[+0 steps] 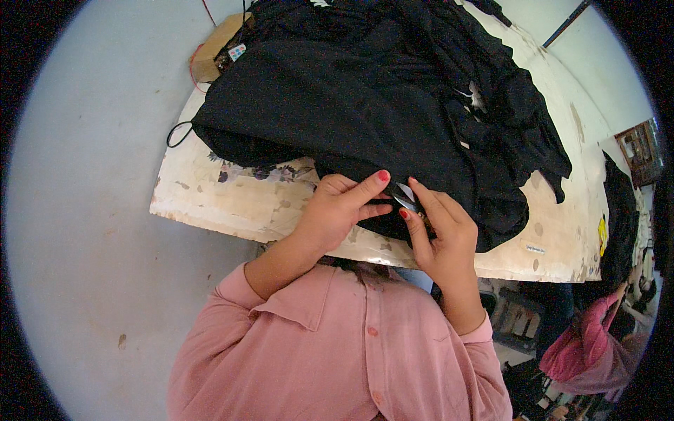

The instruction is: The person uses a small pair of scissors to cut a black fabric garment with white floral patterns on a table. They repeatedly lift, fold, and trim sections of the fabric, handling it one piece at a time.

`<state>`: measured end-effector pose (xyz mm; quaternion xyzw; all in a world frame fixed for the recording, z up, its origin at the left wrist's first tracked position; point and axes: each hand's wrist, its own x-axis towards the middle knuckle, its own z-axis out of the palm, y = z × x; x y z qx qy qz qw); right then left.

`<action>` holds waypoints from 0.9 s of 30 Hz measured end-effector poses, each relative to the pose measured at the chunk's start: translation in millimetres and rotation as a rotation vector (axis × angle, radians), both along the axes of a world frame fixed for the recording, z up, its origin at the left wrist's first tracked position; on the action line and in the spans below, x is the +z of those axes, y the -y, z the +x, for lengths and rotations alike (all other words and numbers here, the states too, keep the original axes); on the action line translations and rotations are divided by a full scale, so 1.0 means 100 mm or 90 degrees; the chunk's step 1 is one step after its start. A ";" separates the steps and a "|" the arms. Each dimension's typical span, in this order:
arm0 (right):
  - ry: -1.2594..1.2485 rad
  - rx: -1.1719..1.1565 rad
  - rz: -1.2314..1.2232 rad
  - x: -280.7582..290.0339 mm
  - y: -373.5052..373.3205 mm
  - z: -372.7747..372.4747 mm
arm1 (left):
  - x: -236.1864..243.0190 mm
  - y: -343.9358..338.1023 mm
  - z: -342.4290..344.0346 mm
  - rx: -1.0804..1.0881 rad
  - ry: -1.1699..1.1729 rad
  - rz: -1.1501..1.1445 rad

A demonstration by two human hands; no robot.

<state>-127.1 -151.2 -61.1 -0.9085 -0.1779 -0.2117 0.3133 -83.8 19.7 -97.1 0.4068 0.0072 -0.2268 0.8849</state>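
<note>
A black garment (337, 105) is spread in folds over the pale, worn table (242, 203) in front of me. Its near edge hangs toward my body. My left hand (337, 209) pinches this edge between thumb and fingers. Close beside it, my right hand (447, 231) grips small metal thread snips (405, 198), their pointed blades aimed at the cloth by my left fingertips. Whether a thread lies between the blades is too small to tell. A thin black loop (179, 133) sticks out from the garment's left end.
A cardboard box (214, 52) stands at the table's far left corner. More black cloth (519, 112) is heaped toward the right. Off the right end, another person in pink (590, 347) works near dark fabric (618, 224). A grey crate (516, 319) sits below the table.
</note>
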 end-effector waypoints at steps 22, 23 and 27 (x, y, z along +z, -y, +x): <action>0.113 0.016 -0.030 -0.04 -0.08 0.08 | 0.00 -0.03 -0.06 -0.033 -0.064 -0.069; 0.102 0.019 0.011 -0.06 -0.10 0.10 | 0.00 -0.03 -0.07 -0.034 -0.065 -0.062; 0.052 0.010 0.069 -0.24 -0.04 0.07 | -0.14 -0.09 0.02 -0.059 -0.060 -0.086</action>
